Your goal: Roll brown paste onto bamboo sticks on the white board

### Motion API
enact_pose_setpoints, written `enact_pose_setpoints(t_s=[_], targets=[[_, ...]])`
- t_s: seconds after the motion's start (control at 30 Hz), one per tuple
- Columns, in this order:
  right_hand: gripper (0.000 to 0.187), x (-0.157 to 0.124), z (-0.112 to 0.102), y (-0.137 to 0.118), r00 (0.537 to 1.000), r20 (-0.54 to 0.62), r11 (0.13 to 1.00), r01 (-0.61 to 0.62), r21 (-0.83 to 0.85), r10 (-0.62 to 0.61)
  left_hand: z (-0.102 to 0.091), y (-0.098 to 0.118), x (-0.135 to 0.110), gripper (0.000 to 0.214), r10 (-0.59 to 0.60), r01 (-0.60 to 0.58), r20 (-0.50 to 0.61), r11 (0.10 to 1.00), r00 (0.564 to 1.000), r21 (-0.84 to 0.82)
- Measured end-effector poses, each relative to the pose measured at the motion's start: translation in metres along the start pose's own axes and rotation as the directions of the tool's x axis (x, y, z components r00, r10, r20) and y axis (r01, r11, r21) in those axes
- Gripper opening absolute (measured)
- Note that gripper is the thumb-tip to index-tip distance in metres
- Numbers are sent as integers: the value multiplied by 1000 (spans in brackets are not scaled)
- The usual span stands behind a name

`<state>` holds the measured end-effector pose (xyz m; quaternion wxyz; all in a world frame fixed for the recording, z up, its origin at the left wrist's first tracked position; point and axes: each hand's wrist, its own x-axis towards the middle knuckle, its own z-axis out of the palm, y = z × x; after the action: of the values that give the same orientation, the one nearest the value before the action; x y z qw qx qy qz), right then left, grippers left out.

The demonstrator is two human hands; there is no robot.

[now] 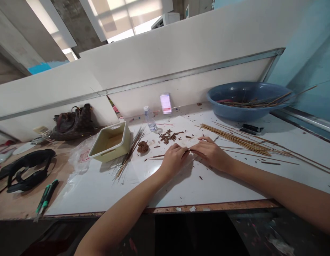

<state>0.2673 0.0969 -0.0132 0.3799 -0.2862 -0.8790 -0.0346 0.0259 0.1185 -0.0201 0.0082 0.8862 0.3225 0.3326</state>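
Low over the white work surface, my left hand [175,158] and my right hand [212,153] are close together, fingertips nearly meeting. Both are closed on a thin brown stick [190,150], which shows in the narrow gap between them; the fingers hide most of it. Left of my left hand, a thin brown length [157,155] lies near the surface; I cannot tell whether it is the same stick. A brown dough-like lump [143,147] sits farther left. Broken brown pieces [169,136] are scattered beyond my hands. A bundle of thin tan sticks [234,139] lies beyond my right hand.
A blue basin [247,115] holding long sticks stands at the back right. Thin wires and sticks [130,151] lie beside a pale yellow tub [111,153]. A clear bottle [149,120] stands near the partition. Green-handled pliers [47,195], black headgear [31,170] and a handbag [73,124] are left.
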Motion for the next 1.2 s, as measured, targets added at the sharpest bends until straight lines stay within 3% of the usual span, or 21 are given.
enact_pose_setpoints(t_s=[0.2,0.7,1.2], targets=[[22,4,-1,-3,1000,-1,995,-7,-95,7,1,0,1,20,-29,29,-4,1000,1000,-1],[22,2,2,-3,999,-34,999,-22,-33,21,0,0,2,14,68,-71,-73,996,995,-49],[22,3,0,-3,1000,15,999,7,-36,-7,3,-1,-1,11,4,-4,-9,999,1000,-50]])
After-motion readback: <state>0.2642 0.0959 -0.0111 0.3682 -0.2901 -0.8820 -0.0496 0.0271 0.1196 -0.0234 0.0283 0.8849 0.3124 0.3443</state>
